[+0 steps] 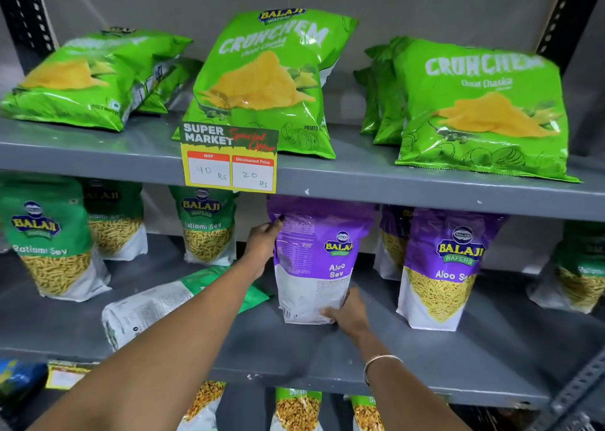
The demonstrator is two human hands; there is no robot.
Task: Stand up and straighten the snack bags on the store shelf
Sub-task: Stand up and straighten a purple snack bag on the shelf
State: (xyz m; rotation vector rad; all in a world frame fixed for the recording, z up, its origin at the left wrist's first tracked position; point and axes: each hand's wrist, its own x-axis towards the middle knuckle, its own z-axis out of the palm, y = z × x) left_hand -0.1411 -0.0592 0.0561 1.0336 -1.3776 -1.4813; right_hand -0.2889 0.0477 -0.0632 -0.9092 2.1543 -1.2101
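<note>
At frame centre, the purple bag (314, 260) stands upright on the middle shelf (425, 358), left hand (262, 244) clasping its upper edge, right hand (348, 311) its base; apparently turned back-outward.

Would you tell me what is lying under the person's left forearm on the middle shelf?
A green and white snack bag lies flat on the grey shelf, back panel up, beneath the left forearm. Its middle is covered by the arm, so the name cannot be read.
</note>
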